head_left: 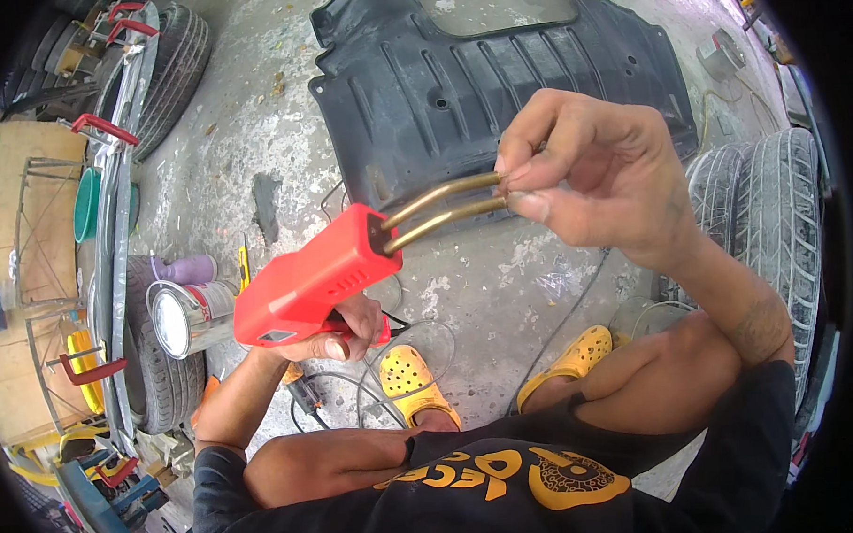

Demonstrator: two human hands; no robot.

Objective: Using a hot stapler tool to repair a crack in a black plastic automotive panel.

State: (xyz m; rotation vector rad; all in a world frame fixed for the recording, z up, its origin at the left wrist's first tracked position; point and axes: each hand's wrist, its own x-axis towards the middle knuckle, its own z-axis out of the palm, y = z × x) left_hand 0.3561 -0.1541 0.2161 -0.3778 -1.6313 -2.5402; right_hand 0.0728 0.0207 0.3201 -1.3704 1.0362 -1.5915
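My left hand (pixel 353 327) is wrapped round the grip of a red plastic-welding gun (pixel 305 288), whose two bent brass prongs (pixel 443 205) point right and away from me. At the prong tips, my right hand (pixel 611 161) is closed in a pinch, thumb below and index finger above. Whatever small piece the fingertips may hold is hidden. Beyond the hands, a black ribbed plastic car undertray (pixel 477 96) lies on the floor, apart from the gun.
A paint can (pixel 203 317), a purple bottle (pixel 190 269) and a yellow utility knife (pixel 243 263) are left of the gun. Tyres (pixel 768 226) stand at right. A long strip with red clamps (pixel 107 130) runs along the left. Cables (pixel 574 322) cross the floor near my yellow clogs (pixel 407 375).
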